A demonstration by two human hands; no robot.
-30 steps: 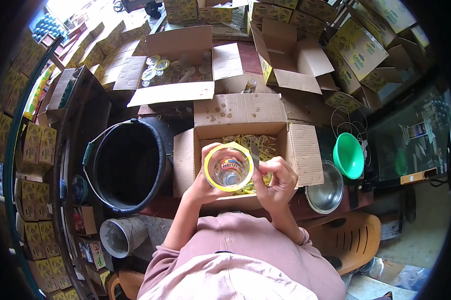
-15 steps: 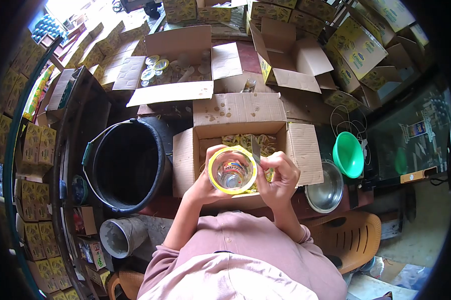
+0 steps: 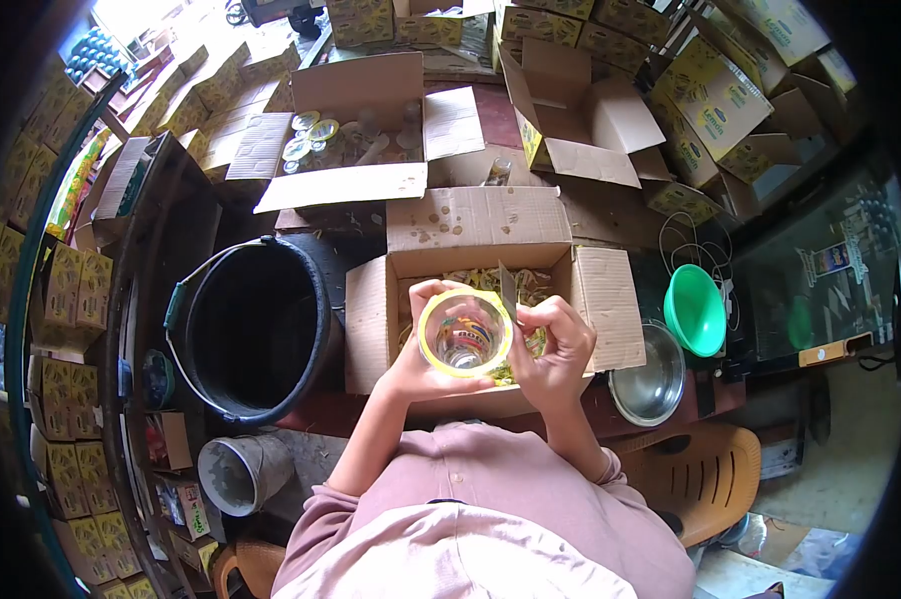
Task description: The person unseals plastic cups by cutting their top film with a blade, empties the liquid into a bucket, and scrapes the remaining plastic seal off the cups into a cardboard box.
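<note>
My left hand (image 3: 410, 369) is wrapped round a clear jar (image 3: 462, 344) with a yellow rim, its open mouth facing up at me. A coloured label shows through the jar's wall. In my right hand (image 3: 554, 344) a flat knife blade (image 3: 508, 290) is pinched, pointing away from me and lying against the right side of the rim. The knife's handle is hidden by my fingers. Both hands are over an open cardboard box (image 3: 478, 218), in which yellow scraps (image 3: 538, 288) lie.
A large black bucket (image 3: 196, 329) stands left, above a smaller grey bucket (image 3: 236, 474). To the right are a green bowl (image 3: 695, 311) and a metal bowl (image 3: 650, 384). Behind are a box of jars (image 3: 345, 185) and another open box (image 3: 595, 160). An orange chair (image 3: 705, 474) stands beside me.
The jar has turned and tilted a little in my left hand, so its label shows differently. The blade and my right hand have shifted slightly left, staying at the rim.
</note>
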